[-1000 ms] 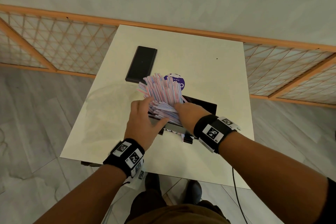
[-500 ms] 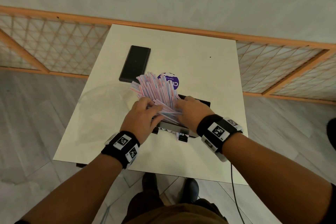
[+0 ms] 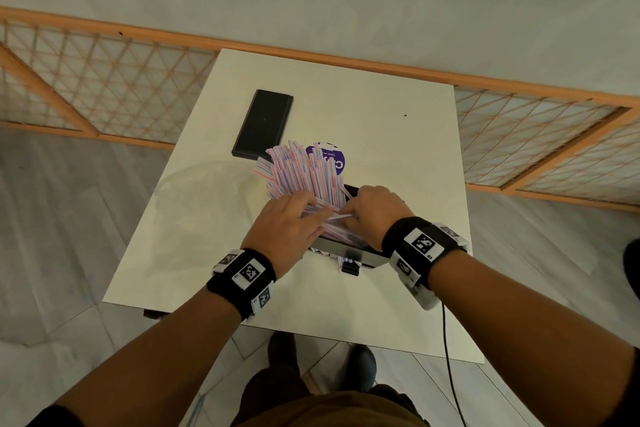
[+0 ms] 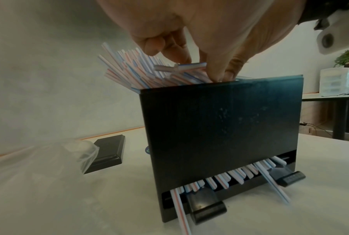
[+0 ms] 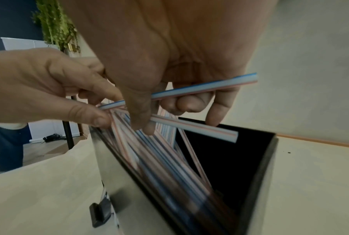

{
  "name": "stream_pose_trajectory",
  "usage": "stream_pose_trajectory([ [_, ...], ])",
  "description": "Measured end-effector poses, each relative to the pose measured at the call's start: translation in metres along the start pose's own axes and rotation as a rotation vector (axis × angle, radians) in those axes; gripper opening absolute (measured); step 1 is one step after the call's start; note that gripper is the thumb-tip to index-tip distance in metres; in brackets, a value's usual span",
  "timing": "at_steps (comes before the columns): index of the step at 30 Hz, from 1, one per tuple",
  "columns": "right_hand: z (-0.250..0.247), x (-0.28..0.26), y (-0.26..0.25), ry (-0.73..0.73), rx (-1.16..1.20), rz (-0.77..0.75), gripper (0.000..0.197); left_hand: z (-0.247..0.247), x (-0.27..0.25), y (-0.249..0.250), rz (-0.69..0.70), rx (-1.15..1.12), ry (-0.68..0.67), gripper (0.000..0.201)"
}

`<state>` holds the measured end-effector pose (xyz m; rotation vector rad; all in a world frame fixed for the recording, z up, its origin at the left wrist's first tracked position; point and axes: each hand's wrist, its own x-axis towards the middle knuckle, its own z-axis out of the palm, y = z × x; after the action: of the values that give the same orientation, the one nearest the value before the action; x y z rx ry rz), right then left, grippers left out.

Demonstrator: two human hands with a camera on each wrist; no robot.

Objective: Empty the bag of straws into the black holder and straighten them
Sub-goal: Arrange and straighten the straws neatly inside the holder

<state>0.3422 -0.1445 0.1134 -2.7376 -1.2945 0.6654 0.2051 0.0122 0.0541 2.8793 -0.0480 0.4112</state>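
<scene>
The black holder (image 3: pixel 349 248) stands near the table's front edge. Striped straws (image 3: pixel 304 173) fan out of its top, leaning back and left. Several straw ends (image 4: pixel 229 176) poke out of its bottom slot. My left hand (image 3: pixel 318 210) reaches in from the left and pinches straws at the holder's rim (image 4: pixel 219 74). Opposite it, my right hand (image 3: pixel 349 215) grips loose straws (image 5: pixel 199 87) that lie crosswise over the open top (image 5: pixel 219 151), thumb curled over them. The two hands almost touch. An empty clear bag (image 4: pixel 38 159) lies flat to the holder's left.
A flat black lid (image 3: pixel 263 125) lies at the back left of the white table (image 3: pixel 398 149). A purple round sticker (image 3: pixel 330 158) shows behind the straws. An orange lattice railing (image 3: pixel 104 87) runs behind the table. A cable (image 3: pixel 446 340) hangs from my right wrist.
My left hand left the holder's front edge and went up into the straws. My right hand shifted right and took hold of crosswise straws. The fan of straws stands more upright.
</scene>
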Motion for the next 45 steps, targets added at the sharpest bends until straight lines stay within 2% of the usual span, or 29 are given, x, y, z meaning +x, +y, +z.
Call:
stream_pose_trajectory([
  [3,0.004,0.006,-0.006,-0.007,0.170,-0.037,0.023,0.003,0.003,-0.002,-0.012,0.020,-0.020,0.038],
  [7,0.019,0.010,-0.010,0.047,0.305,-0.001,0.014,0.004,0.004,-0.007,-0.006,0.098,0.006,0.042],
  [12,0.016,-0.001,-0.001,0.062,0.318,-0.010,0.026,0.006,0.003,-0.011,0.033,0.155,-0.002,0.041],
  [18,-0.010,-0.009,0.030,0.131,0.379,0.231,0.026,0.007,0.004,-0.014,0.077,0.170,-0.009,0.043],
  [22,-0.009,0.004,0.025,0.028,0.273,0.281,0.026,0.009,0.005,-0.012,0.077,0.162,-0.022,0.042],
  [27,-0.009,0.024,0.006,-0.030,0.232,0.307,0.021,0.001,0.011,-0.010,0.043,0.079,0.011,0.030],
  [31,0.003,0.035,-0.001,-0.061,0.278,0.320,0.024,-0.004,0.018,-0.013,0.010,0.162,-0.070,0.046],
  [34,0.014,0.041,-0.004,-0.080,0.364,0.331,0.026,-0.005,0.024,-0.008,0.041,0.246,-0.160,0.055],
  [39,0.030,0.048,-0.006,-0.031,0.495,0.304,0.028,-0.001,0.024,-0.008,0.063,0.271,-0.208,0.037],
  [41,0.028,0.049,-0.005,-0.025,0.498,0.306,0.023,0.001,0.023,-0.010,0.062,0.264,-0.211,0.031],
  [45,0.025,0.051,-0.002,-0.055,0.468,0.317,0.018,0.005,0.022,-0.009,0.067,0.263,-0.177,0.031],
])
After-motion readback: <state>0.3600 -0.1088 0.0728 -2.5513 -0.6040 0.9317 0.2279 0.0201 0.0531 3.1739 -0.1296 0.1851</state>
